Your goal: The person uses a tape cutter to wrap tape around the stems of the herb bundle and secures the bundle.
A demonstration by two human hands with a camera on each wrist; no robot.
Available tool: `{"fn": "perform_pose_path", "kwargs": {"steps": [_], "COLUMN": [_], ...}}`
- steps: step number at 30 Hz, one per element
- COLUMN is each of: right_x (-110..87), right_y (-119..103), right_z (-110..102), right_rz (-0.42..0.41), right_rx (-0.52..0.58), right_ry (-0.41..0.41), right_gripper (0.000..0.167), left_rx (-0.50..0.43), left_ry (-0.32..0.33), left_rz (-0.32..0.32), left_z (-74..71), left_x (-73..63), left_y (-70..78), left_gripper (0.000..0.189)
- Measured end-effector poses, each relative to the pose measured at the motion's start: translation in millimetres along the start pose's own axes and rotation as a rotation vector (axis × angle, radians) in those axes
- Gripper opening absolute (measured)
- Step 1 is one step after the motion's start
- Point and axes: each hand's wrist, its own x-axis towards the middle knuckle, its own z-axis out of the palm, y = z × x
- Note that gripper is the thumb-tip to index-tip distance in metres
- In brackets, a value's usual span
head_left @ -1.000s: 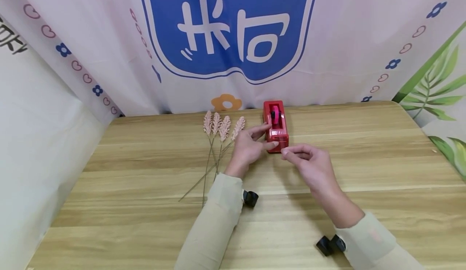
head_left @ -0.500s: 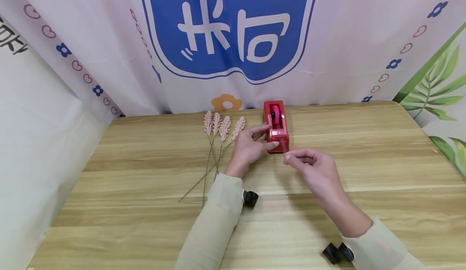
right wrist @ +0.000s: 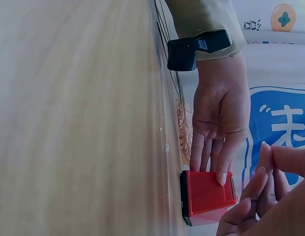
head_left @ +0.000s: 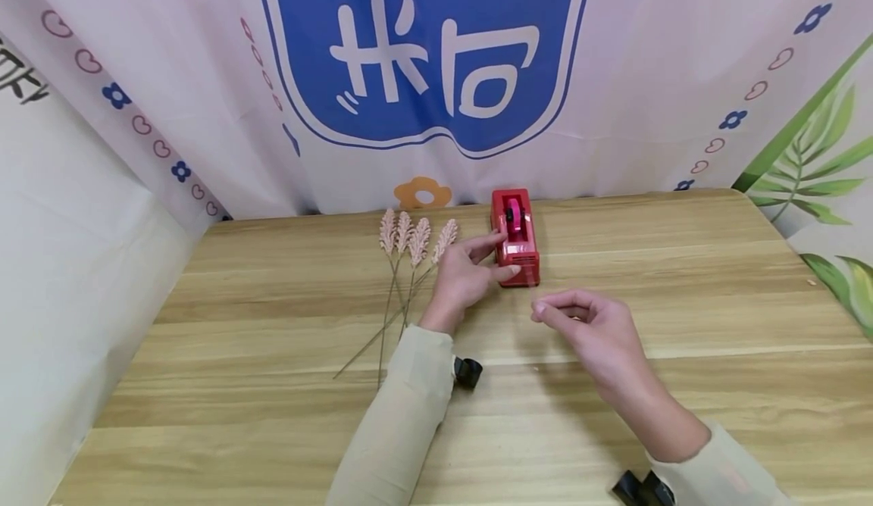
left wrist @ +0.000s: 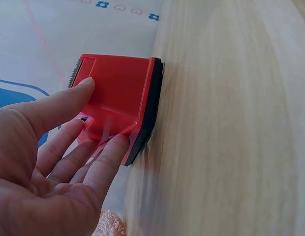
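Note:
A red tape dispenser (head_left: 520, 257) with a pink roll stands at the back middle of the wooden table (head_left: 682, 286). My left hand (head_left: 505, 254) rests against its left side with straight fingers, thumb near the front end. In the left wrist view the left hand (left wrist: 104, 112) lies on the dispenser (left wrist: 125, 81), thumb on top and fingers along the side. My right hand (head_left: 539, 307) is a little in front of the dispenser and pinches the end of a faint clear tape strip (head_left: 533, 292) that runs back to it. The right wrist view shows those pinched fingertips (right wrist: 263, 169) beside the dispenser (right wrist: 206, 196).
Several pink dried flower stems (head_left: 408, 248) lie fanned out just left of my left hand. A printed cloth backdrop (head_left: 423, 74) hangs close behind the table and along both sides. Bare wood stretches to the right and toward me.
My right hand has drawn back toward me and slightly right, away from the dispenser's front end, with the tape end pinched. The left hand and dispenser have stayed put.

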Motion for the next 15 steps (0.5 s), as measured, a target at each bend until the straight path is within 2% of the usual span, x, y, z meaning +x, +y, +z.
{"fn": "perform_pose_path", "kwargs": {"steps": [8,15], "right_x": [-7.2,-13.1], "right_y": [3.5,8.3], "right_z": [-1.8,-3.3], "right_rz": [0.02,0.019], "right_rx": [-0.025,-0.001], "right_ry": [-0.014,-0.025], "right_gripper": [0.027,0.026], "left_rx": [0.012,0.012], "left_ry": [0.001,0.005], "left_rz": [-0.013,-0.017], "left_z": [0.7,0.4], "left_x": [0.1,-0.1], "left_y": [0.3,-0.1], "left_gripper": [0.057,0.058]}}
